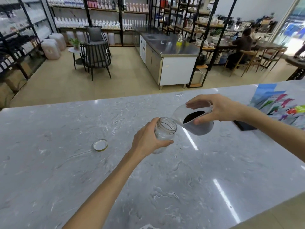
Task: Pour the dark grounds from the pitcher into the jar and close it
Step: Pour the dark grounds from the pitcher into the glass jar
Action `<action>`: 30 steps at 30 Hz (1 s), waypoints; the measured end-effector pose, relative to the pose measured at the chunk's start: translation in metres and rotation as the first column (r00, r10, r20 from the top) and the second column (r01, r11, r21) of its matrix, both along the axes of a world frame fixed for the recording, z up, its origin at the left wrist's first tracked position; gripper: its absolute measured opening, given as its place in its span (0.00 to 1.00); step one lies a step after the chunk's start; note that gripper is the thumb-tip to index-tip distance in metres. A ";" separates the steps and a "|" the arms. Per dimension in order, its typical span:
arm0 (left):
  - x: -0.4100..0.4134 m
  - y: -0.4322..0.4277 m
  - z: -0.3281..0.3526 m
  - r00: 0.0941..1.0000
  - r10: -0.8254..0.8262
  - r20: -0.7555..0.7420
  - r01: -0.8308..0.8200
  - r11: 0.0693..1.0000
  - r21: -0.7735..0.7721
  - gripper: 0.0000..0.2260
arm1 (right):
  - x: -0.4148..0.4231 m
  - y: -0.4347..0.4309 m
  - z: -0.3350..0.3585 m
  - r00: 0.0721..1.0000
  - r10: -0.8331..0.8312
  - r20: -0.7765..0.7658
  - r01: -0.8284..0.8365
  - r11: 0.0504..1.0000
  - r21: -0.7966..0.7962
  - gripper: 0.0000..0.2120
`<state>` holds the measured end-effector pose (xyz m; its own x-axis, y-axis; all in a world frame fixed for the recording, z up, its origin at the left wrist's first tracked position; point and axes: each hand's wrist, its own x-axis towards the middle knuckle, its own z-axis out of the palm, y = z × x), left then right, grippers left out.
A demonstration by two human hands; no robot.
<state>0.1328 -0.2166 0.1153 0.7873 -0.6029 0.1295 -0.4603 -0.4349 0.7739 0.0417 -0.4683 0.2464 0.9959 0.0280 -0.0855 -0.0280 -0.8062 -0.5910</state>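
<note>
A clear glass jar (165, 131) stands open on the grey marble counter (181, 187), and my left hand (147, 141) grips its side. My right hand (216, 109) holds a clear pitcher (200, 128) tilted to the left, its spout just above and beside the jar's mouth. Dark grounds (193, 116) lie inside the pitcher near the spout. The jar looks empty inside. Its lid (100, 145), white inside with a gold rim, lies upside down on the counter to the left of the jar.
A black flat object (244, 125) lies on the counter behind my right forearm. Colourful packets (280, 103) stand at the counter's far right. Beyond the counter are shop shelves, chairs, a steel workbench and seated people.
</note>
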 end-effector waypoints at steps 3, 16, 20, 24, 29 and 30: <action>0.000 -0.009 0.016 0.999 -0.006 0.035 0.005 1.000 0.003 0.39 | 0.010 0.002 0.031 0.996 0.068 -0.064 -0.078 0.981 -0.179 0.33; -0.001 -0.032 0.055 0.982 0.008 0.187 -0.015 0.999 0.035 0.38 | 0.039 0.036 0.110 0.956 0.198 -0.217 -0.287 0.789 -0.543 0.36; -0.003 -0.031 0.059 0.980 -0.002 0.197 -0.005 0.999 0.033 0.38 | 0.043 0.049 0.120 0.945 0.186 -0.269 -0.313 0.750 -0.583 0.34; -0.003 -0.033 0.063 0.981 0.003 0.196 -0.005 1.000 0.012 0.37 | 0.048 0.061 0.125 0.941 0.199 -0.275 -0.335 0.678 -0.655 0.30; 0.000 -0.032 0.070 0.981 0.021 0.193 -0.021 1.000 -0.004 0.36 | 0.056 0.074 0.135 0.936 0.193 -0.294 -0.350 0.598 -0.721 0.29; 0.001 -0.031 0.071 0.982 0.023 0.190 -0.022 1.000 -0.006 0.36 | 0.056 0.077 0.137 0.935 0.188 -0.300 -0.352 0.581 -0.733 0.29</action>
<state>0.1338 -0.2475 0.1858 0.7616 -0.5845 0.2798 -0.5889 -0.4442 0.6751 0.0976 -0.3916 0.3831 0.9184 0.1359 -0.3716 0.2362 -0.9418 0.2393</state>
